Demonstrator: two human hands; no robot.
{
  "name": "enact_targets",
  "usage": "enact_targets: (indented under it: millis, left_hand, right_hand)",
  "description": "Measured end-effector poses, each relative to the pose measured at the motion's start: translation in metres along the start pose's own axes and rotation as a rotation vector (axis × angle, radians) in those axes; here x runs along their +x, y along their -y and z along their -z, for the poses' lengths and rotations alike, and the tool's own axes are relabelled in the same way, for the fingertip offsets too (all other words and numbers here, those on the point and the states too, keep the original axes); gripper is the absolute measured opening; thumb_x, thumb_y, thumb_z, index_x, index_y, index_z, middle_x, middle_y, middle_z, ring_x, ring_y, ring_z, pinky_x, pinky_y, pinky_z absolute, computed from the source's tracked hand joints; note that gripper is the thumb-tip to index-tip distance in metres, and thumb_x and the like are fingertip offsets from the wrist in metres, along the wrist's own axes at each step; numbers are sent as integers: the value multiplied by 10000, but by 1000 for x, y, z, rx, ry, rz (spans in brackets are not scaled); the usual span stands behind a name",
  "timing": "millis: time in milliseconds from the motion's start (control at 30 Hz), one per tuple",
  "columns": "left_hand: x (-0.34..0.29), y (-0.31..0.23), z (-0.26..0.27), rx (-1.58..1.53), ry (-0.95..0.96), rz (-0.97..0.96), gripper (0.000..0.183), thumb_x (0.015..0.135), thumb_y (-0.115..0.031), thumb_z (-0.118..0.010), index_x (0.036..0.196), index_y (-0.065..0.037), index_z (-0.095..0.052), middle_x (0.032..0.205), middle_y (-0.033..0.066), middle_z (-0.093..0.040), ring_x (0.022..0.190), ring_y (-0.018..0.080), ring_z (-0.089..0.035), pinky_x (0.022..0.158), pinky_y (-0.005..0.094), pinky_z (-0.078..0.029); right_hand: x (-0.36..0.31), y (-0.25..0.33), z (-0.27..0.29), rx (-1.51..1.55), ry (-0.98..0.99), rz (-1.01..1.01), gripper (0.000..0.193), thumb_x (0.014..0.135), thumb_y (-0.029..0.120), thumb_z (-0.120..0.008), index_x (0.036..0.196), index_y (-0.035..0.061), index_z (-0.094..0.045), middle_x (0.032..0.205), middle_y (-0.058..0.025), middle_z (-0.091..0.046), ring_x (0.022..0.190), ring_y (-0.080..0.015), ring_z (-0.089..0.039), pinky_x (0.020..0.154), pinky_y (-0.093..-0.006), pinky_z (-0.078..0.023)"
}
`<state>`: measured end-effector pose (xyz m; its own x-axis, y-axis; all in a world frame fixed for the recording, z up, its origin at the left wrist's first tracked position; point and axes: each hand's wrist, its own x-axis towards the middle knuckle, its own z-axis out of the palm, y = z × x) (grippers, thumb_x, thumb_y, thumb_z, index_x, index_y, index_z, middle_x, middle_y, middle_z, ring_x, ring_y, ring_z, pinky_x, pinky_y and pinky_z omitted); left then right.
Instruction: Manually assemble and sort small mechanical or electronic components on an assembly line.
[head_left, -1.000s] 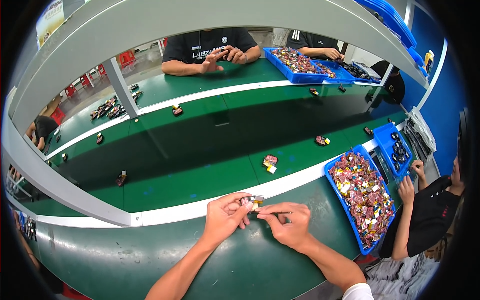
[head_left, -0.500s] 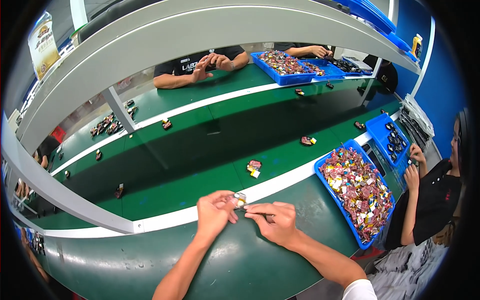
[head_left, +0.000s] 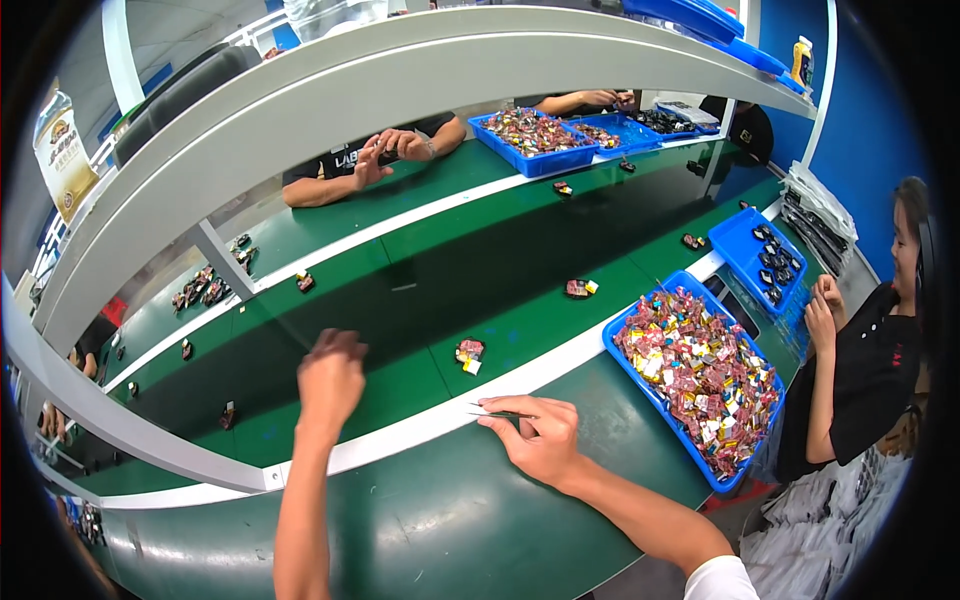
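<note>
My left hand [head_left: 332, 385] reaches over the green conveyor belt [head_left: 400, 350], past its white edge rail [head_left: 400, 432]. Motion smears its fingers, and whether anything is in them does not show. My right hand [head_left: 540, 440] hovers above the near green worktop, fingers closed on thin metal tweezers [head_left: 476, 409] whose tips point left over the rail. On the belt, between and beyond my hands, lies a small reddish electronic piece [head_left: 469, 354] with a yellow and white part. A similar piece [head_left: 581, 288] lies farther right.
On my right stands a blue tray [head_left: 612, 335] heaped with reddish pieces. Beyond it, another blue tray [head_left: 735, 250] holds black pieces beside a co-worker [head_left: 850, 370]. A grey frame beam [head_left: 400, 70] arches overhead. Across the belt, a person's hands [head_left: 395, 150] are raised.
My left hand has moved away from the tweezers, left and forward over the belt. The small piece it held is no longer visible. My right hand stays nearly in place; the view has shifted slightly.
</note>
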<state>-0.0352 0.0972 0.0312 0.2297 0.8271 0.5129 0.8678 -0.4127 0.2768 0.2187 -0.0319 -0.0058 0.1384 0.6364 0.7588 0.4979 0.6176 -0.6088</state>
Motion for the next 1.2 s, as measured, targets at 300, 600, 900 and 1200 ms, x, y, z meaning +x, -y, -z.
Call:
enact_targets:
  millis: [300, 600, 900, 1200]
  left_hand:
    - [55, -73, -62, -466, 493, -225, 208, 765, -41, -776, 972, -19, -761, 952, 117, -719, 804, 277, -686, 734, 386, -538]
    - [61, -62, -58, -331, 648, -205, 130, 733, -20, -772, 844, 21, -719, 705, 90, -661, 656, 191, -641, 639, 328, -519]
    - [34, -50, -13, -523, 717, 270, 91, 861, -31, -686, 826, 35, -635, 648, 83, -635, 487, 128, -584, 446, 294, -413]
    - [-23, -47, -14, -1244, 502, 611, 104, 943, -41, -644, 968, 60, -631, 733, 95, -668, 482, 105, -573, 386, 222, -375]
  right_hand:
    - [-1, -4, 1, -54, 29, -118, 157, 776, 69, -833, 915, 89, -762, 592, -33, -633, 396, -123, -428, 431, -279, -374]
    - [2, -7, -1, -8, 0, -78, 165, 771, 26, -829, 915, 61, -757, 791, -35, -753, 395, -64, -406, 420, -240, -351]
    - [0, -5, -4, -50, 16, -122, 132, 780, 76, -825, 891, 84, -755, 572, -8, -613, 378, -110, -406, 413, -278, -349]
    - [-5, -16, -6, 76, -39, -29, 127, 791, -14, -806, 900, -8, -743, 849, -71, -756, 446, -39, -427, 437, -220, -349]
